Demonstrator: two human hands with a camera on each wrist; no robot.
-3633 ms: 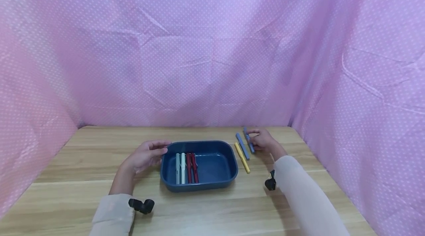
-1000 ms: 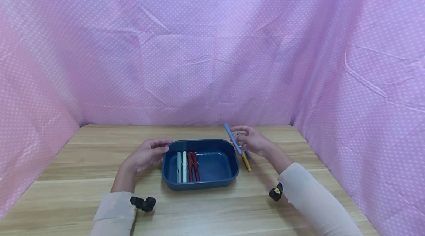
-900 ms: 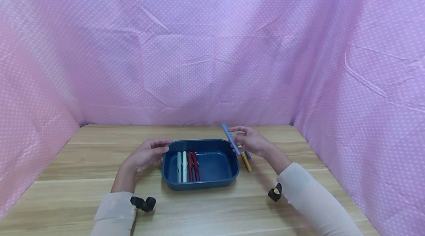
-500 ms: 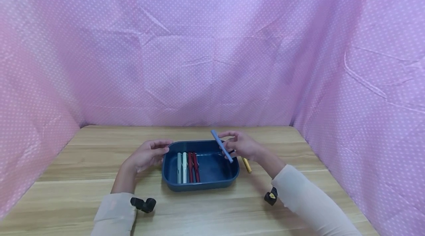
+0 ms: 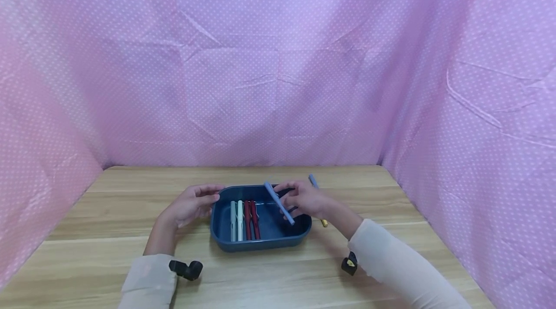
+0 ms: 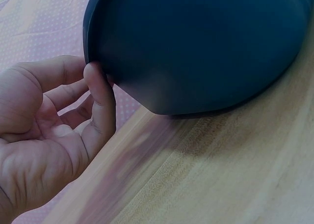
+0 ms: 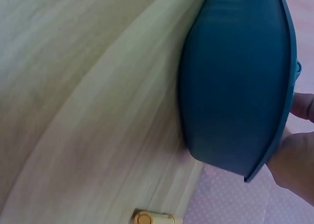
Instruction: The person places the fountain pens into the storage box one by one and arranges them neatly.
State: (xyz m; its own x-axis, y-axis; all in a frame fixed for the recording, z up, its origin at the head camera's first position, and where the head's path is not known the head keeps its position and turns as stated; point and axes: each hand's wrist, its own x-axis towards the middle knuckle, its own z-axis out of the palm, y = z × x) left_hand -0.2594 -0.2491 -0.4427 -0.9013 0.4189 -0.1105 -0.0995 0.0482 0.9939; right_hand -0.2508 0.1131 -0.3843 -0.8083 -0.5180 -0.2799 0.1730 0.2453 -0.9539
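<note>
My left hand (image 5: 188,206) pinches the left rim of a dark blue rectangular tray (image 5: 260,245); the left wrist view shows the thumb and index finger on either side of the tray's edge (image 6: 87,42). Over the tray's right half, my right hand (image 5: 309,200) holds a blue pen (image 5: 279,203) at a slant, above the tray floor. Side by side in the left half lie a grey-green pen (image 5: 233,222), a white pen (image 5: 240,222) and two dark red pens (image 5: 247,221). In the right wrist view the tray wall (image 7: 235,86) hides most of the right hand (image 7: 297,157).
A second blue pen (image 5: 313,181) lies on the wooden table (image 5: 243,280) right of the tray, partly behind the right hand. Near it is a yellow pen (image 5: 324,222), mostly covered by the wrist. A pink dotted curtain (image 5: 278,82) surrounds the table's back and sides.
The right hand took a blue pen from the table on the right, lifted it and carried it left and down over the tray. The left hand stays on the rim.
</note>
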